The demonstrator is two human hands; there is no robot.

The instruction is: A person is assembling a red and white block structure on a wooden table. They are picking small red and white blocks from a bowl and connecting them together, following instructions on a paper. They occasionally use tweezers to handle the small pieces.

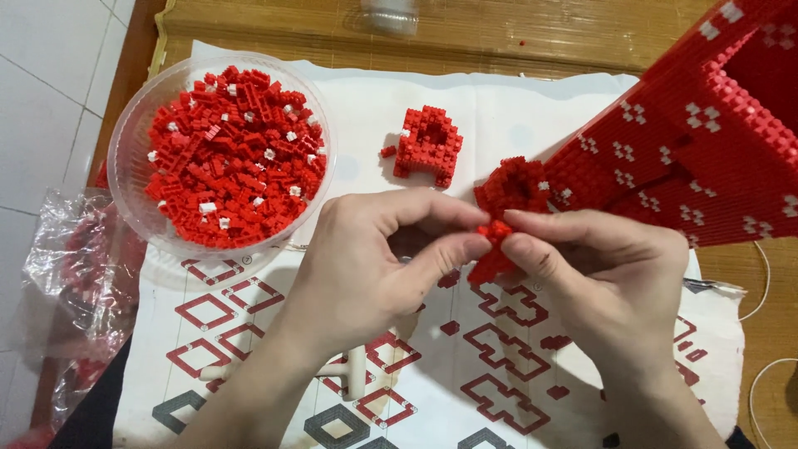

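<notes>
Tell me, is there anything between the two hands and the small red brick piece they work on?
Nothing visible is. The left hand and the right hand both pinch the small red brick piece directly with their fingertips. The big red brick model stands behind it, not between.

**What the view is hiding**

The small red brick piece point(497, 231) is sitting mostly covered between the fingertips of the left hand point(374, 266) and right hand point(598, 274). Right of the right hand, the large red brick model point(706, 141) is running off the frame's edge. Far above, a blurred clear container point(389, 15) is getting cropped.
</notes>
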